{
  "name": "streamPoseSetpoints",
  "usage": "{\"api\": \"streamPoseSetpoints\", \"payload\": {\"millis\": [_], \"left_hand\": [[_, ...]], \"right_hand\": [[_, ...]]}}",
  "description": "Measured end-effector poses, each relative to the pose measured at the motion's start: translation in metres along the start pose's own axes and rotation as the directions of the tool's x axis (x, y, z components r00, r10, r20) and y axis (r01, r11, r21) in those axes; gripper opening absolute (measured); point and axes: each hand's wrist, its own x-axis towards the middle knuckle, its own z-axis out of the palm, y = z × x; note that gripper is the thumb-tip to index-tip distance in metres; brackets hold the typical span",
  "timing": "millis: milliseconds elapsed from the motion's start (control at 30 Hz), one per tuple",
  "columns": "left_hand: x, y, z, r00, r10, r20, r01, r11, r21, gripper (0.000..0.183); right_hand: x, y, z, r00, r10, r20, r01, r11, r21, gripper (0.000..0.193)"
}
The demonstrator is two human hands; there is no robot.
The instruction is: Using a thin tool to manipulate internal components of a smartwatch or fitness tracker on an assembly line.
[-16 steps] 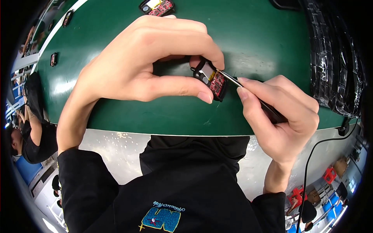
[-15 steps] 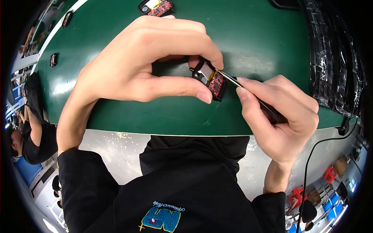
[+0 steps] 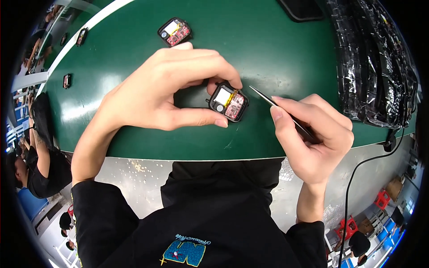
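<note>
Between its thumb and fingers, my left hand [image 3: 156, 87] grips a small open electronic device [image 3: 229, 102]. Its black casing holds a red circuit board, a white-and-silver battery block with yellow tape, and a round silver part. The inside faces up, just over the green table. A pair of metal tweezers [image 3: 286, 111] is pinched in my right hand [image 3: 315, 138]. Their tips point up and left, a little to the right of the device and apart from it. Another open device of the same kind [image 3: 174, 32] lies beyond my left hand.
The green table [image 3: 268, 49] has a pale front edge. More small devices [image 3: 67, 81] lie at the far left. Black plastic-wrapped packs [image 3: 371, 67] fill the right side, with a dark tray-like object [image 3: 303, 9] behind. A black cable [image 3: 353, 187] hangs at right. Another person [image 3: 40, 161] sits at left.
The tweezer tips have drawn back from the device to the right. The device now lies flatter, its inside turned more upward. The view has shifted slightly.
</note>
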Motion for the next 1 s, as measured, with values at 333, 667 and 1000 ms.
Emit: {"api": "streamPoseSetpoints", "payload": {"millis": [333, 667, 1000], "left_hand": [[0.003, 0.021, 0.003, 0.998, 0.061, 0.008, -0.061, 0.949, 0.309, 0.053], [0.159, 0.023, -0.058, 0.977, -0.036, -0.211, 0.031, 0.999, -0.026, 0.049], [0.278, -0.009, -0.083, 0.97, 0.22, 0.107, -0.239, 0.942, 0.234, 0.051]], "right_hand": [[-0.003, -0.002, -0.007, 0.983, 0.101, -0.154, -0.059, 0.965, 0.255, 0.017], [-0.004, 0.002, -0.013, 0.97, 0.119, -0.212, -0.045, 0.945, 0.323, 0.018], [-0.006, 0.001, -0.007, 0.971, 0.125, -0.206, -0.042, 0.929, 0.368, 0.019]]}}
